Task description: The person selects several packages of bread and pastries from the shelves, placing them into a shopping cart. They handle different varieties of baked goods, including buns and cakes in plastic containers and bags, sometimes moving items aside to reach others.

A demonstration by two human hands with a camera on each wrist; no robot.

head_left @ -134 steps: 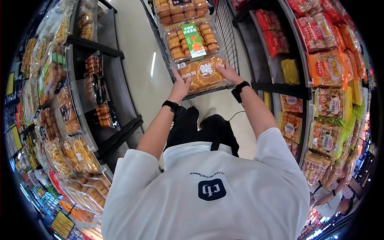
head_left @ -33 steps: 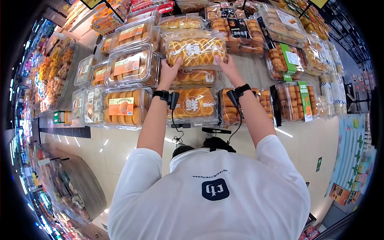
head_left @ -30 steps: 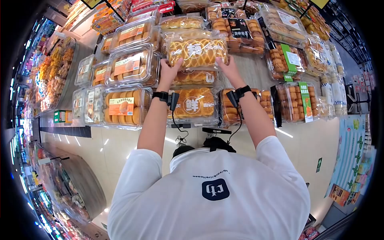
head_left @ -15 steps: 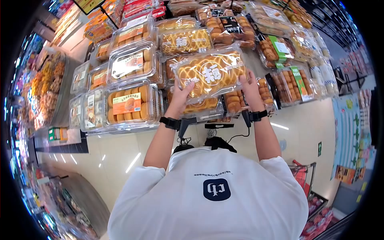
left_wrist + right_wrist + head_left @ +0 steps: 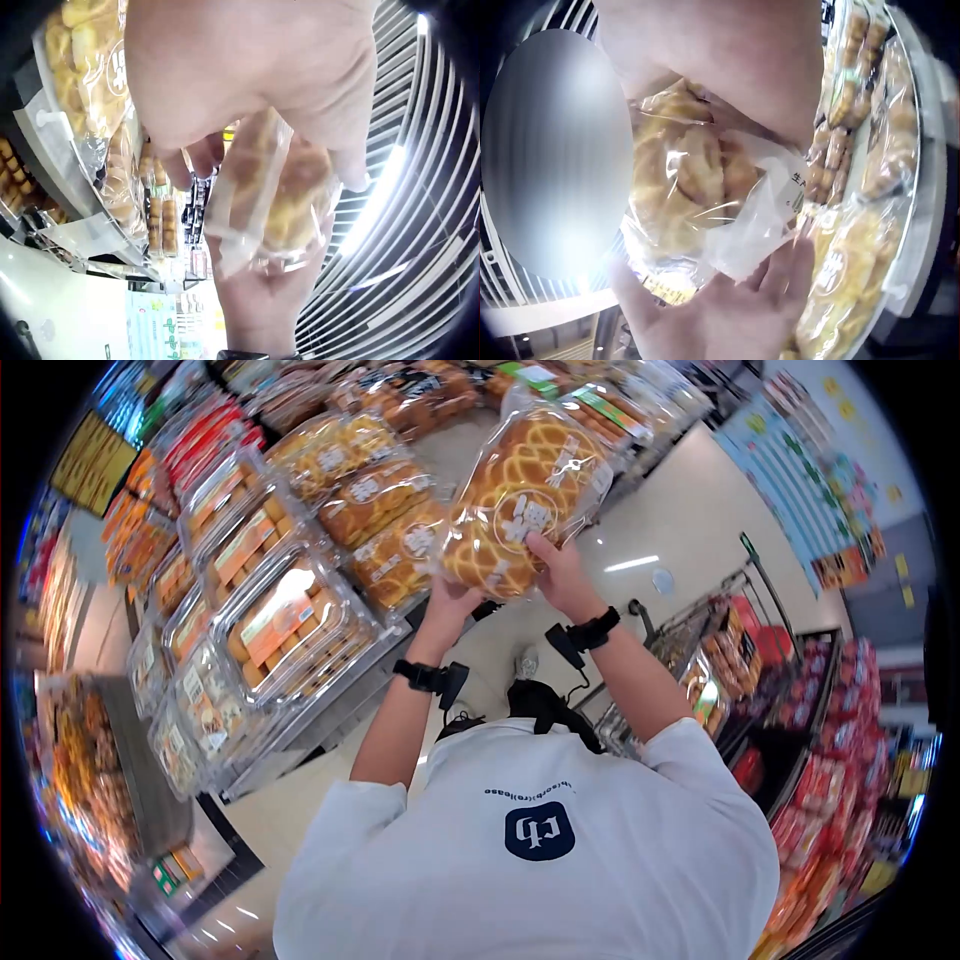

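Observation:
A clear bag of bread with a lattice top is held up in both hands, tilted, off the display. The left hand grips its lower left end. The right hand holds the lower right side, thumb on top of the wrapper. In the left wrist view the bag lies between the left hand and the other palm. In the right wrist view, the right hand has its fingers against the crinkled wrapper.
Bagged breads and clear boxes of buns fill the display at the left. A wire cart holding packages stands at the right, beside shelves of red packets. Pale floor lies between.
The bread bag was lifted off the display and swung right, now tilted in both hands. The person's view has turned rightward, and the cart has come fully into view.

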